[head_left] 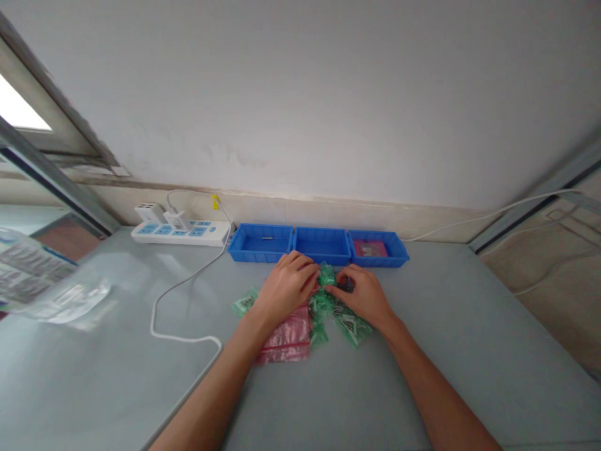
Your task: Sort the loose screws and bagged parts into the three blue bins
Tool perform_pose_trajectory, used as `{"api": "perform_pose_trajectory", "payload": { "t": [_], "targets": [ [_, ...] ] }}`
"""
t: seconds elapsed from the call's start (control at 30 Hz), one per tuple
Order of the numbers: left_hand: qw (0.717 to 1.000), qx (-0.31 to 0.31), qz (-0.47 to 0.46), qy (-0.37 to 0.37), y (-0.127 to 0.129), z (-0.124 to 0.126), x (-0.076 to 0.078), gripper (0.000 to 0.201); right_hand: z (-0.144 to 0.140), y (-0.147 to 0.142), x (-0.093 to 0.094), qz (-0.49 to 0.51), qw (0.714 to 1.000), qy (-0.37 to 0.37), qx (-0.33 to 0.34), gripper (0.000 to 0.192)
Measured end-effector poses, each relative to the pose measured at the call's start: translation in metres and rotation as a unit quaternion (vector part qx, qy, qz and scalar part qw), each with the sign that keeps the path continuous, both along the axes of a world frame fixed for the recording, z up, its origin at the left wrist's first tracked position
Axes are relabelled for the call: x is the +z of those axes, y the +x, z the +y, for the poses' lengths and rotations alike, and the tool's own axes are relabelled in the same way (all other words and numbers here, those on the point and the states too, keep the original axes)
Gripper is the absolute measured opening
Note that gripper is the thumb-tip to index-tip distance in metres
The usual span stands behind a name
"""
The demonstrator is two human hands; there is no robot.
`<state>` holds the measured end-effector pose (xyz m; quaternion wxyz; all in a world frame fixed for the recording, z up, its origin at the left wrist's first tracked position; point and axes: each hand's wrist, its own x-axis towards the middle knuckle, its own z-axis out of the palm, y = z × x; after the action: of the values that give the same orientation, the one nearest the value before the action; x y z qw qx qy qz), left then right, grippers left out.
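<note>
A small heap of plastic bags lies on the grey table in front of me. My left hand point(288, 282) rests over the heap with curled fingers; its fingertips meet the bags, but what they grip is hidden. Under that hand lies a pink zip bag point(288, 338). With thumb and fingers bent, my right hand point(364, 293) holds a crumpled green plastic bag point(327, 275) at the middle of the heap. Another green bag point(353, 326) with dark contents sits below my right hand. One more green bag point(245, 302) pokes out left of my left hand.
Against the wall stand a left blue tray point(260, 255) holding a small thin item, a middle blue tray point(323, 258), and a right blue tray point(399, 258) with a pink packet point(370, 248). A white power strip point(206, 237) and its cable point(154, 313) lie left. Clear plastic packaging point(70, 300) is further left.
</note>
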<state>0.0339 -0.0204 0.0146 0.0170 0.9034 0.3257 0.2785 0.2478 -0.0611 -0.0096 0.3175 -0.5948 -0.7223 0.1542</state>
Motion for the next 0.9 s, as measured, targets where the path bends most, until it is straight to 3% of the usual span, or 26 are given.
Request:
{"api": "perform_pose_trajectory", "payload": {
  "t": [0.17, 0.3, 0.4, 0.53, 0.77, 0.9],
  "targets": [
    [1.0, 0.004, 0.016, -0.004, 0.004, 0.0, -0.011, 0.021, 0.002, 0.003, -0.002, 0.086, 0.995, -0.038, -0.027, 0.023],
    [1.0, 0.014, 0.002, -0.005, 0.005, -0.001, -0.01, 0.024, 0.0, 0.006, 0.002, 0.158, 0.986, -0.018, -0.039, 0.026],
    [0.999, 0.007, -0.024, -0.02, 0.007, -0.005, -0.003, 0.029, 0.0, 0.007, 0.007, 0.261, 0.964, -0.019, -0.055, 0.033],
    [0.998, -0.025, -0.054, -0.017, 0.009, -0.012, 0.001, 0.052, 0.002, 0.008, 0.013, 0.38, 0.923, -0.04, -0.05, 0.041],
    [0.998, -0.014, -0.05, 0.048, 0.006, -0.004, -0.004, 0.035, 0.003, 0.005, 0.015, 0.425, 0.901, -0.08, -0.03, 0.045],
    [0.994, 0.089, -0.033, 0.046, 0.006, 0.023, 0.004, 0.032, 0.001, 0.013, 0.019, 0.372, 0.926, -0.067, -0.018, 0.043]
  ]
}}
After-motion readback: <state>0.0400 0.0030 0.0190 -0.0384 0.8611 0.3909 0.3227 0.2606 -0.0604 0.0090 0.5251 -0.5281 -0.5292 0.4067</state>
